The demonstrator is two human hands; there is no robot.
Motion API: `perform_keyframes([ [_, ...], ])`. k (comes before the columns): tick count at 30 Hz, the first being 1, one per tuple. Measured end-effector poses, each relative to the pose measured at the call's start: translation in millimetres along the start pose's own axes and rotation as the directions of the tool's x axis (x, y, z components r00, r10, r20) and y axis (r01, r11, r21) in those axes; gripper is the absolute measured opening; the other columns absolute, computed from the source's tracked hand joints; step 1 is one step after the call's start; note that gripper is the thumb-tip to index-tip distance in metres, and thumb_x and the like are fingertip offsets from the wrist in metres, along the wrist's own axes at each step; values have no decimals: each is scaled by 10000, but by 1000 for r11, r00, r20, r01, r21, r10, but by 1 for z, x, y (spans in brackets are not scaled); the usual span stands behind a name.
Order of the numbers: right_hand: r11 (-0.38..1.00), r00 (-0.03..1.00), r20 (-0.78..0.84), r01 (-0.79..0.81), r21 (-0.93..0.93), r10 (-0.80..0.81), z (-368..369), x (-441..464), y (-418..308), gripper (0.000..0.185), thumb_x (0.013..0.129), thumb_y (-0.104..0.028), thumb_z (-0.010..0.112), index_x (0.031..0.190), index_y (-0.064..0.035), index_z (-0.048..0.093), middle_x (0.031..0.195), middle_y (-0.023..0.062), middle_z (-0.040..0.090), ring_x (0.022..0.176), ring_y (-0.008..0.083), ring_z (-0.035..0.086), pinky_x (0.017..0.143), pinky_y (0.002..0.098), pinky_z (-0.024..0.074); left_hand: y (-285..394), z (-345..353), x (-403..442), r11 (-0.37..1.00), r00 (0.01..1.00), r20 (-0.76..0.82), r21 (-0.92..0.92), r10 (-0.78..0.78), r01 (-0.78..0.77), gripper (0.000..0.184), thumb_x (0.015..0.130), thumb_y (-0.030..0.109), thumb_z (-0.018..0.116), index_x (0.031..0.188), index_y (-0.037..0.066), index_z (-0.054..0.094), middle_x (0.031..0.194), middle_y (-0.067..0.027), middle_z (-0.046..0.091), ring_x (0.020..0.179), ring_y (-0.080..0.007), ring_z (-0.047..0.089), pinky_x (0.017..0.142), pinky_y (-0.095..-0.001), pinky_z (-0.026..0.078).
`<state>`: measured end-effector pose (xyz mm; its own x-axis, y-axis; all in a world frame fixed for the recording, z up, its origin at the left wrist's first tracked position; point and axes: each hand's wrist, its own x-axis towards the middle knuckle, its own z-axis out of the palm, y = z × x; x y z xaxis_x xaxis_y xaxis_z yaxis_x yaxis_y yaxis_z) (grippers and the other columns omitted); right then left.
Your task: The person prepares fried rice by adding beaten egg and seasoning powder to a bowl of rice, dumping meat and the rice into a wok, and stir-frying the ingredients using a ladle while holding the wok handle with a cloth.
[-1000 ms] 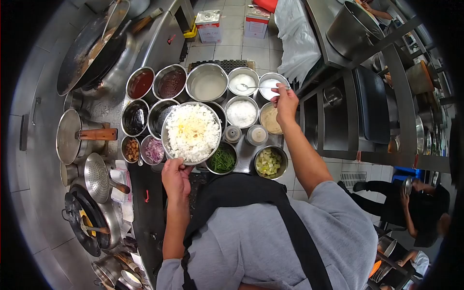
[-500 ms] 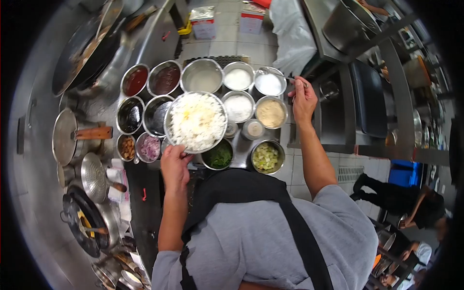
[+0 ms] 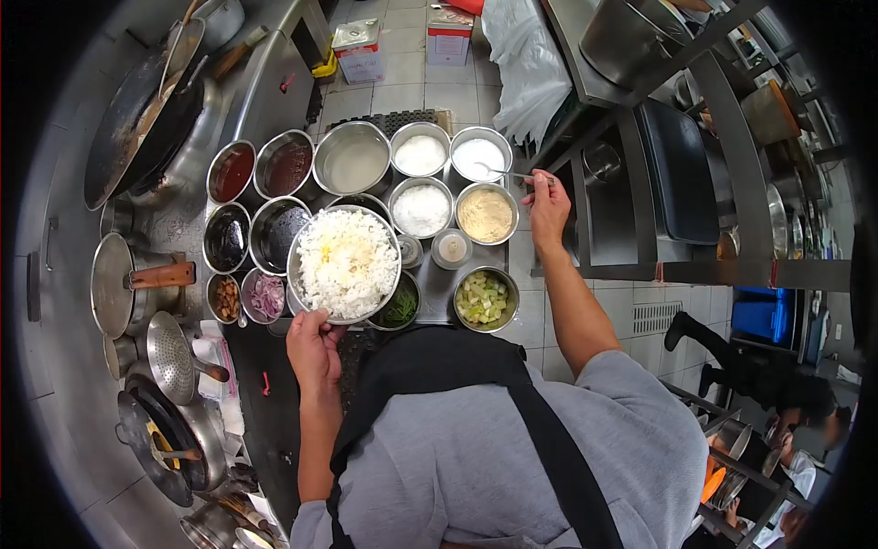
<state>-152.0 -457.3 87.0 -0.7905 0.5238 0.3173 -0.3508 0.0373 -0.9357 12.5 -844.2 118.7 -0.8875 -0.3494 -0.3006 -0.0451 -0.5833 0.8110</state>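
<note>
My left hand (image 3: 315, 349) is closed on the near rim of a metal bowl (image 3: 396, 274) heaped with white rice (image 3: 346, 256), with a yellowish patch on top. The bowl is held over other containers and partly covers them. Pinched by its handle in my right hand (image 3: 549, 212) is a metal spoon (image 3: 517, 175). Its tip is at the white grains or powder (image 3: 474, 157) in the far-right metal container. Close below that hand stands a container of beige powder (image 3: 485, 216).
Around the rice bowl stand metal containers of dark red sauce (image 3: 233, 172), dark liquid (image 3: 227, 238), chopped onion (image 3: 266, 297), green herbs (image 3: 402, 306) and pale green chunks (image 3: 482, 300). A wok (image 3: 119, 165) is at left, a metal rack (image 3: 658, 273) at right. Other people work at far right.
The spoon's tip has moved from the container's far-left rim down into the middle, by the white contents. The rice bowl stays in my left hand. The whole view has shifted slightly.
</note>
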Motion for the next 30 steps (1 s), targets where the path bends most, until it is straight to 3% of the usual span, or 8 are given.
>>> perform_keyframes([
  [7,904,939,-98,-285,319,330,-2,10,-44,220,957,-214,571,1087,-40,609,887,96,691,552,102,570,431,226,373,2,0,1,1000,999,36,-18,24,-23,32,830,1,559,824,20,534,689,-2,487,617,-118,536,689,-377,594],
  [12,900,971,176,-218,377,161,45,-23,-111,245,967,-216,578,1083,-2,606,899,104,691,565,99,566,473,213,399,4,13,24,1000,997,77,22,19,-21,58,823,36,584,878,26,568,700,9,484,619,-102,503,679,-355,574],
  [17,831,841,294,519,-198,-455,57,-59,-158,163,963,-119,597,1082,-10,622,854,56,669,731,64,583,659,211,490,6,29,26,1000,990,140,-7,-1,2,52,828,55,585,869,30,564,731,2,499,651,-113,532,685,-354,576],
  [19,807,858,286,504,-308,-427,43,-54,-159,156,948,-118,613,1082,-40,627,870,81,691,757,119,643,693,248,513,9,30,19,1000,989,150,-17,-13,15,45,830,56,585,860,33,561,729,-4,502,665,-118,548,686,-355,579],
  [23,387,817,559,565,-728,-141,19,-39,-123,114,942,-190,539,1022,-115,571,886,207,655,822,401,644,713,443,504,11,21,-4,1000,996,90,-29,-8,11,41,834,60,582,841,29,556,725,-16,511,659,-142,571,680,-363,586],
  [26,354,812,530,434,-828,244,14,-19,-81,289,944,-271,521,1206,-153,556,1053,241,636,1015,429,594,853,496,458,11,6,-18,996,999,18,-88,-31,32,57,825,69,598,803,32,560,731,-30,525,646,-158,580,673,-357,581],
  [27,300,696,716,673,-676,53,5,-6,-74,426,917,-223,588,1315,-94,510,1183,219,609,1121,401,557,936,456,441,10,1,-26,994,999,-19,-96,-43,41,68,823,72,603,786,34,560,736,-37,532,649,-161,584,672,-352,577],
  [30,320,599,738,797,-512,-311,28,7,-104,560,852,-159,708,1336,3,478,1265,226,550,1178,376,516,965,444,428,10,-26,-54,988,992,-126,-155,-26,6,90,823,76,609,764,37,553,748,-42,541,665,-158,592,669,-340,567],
])
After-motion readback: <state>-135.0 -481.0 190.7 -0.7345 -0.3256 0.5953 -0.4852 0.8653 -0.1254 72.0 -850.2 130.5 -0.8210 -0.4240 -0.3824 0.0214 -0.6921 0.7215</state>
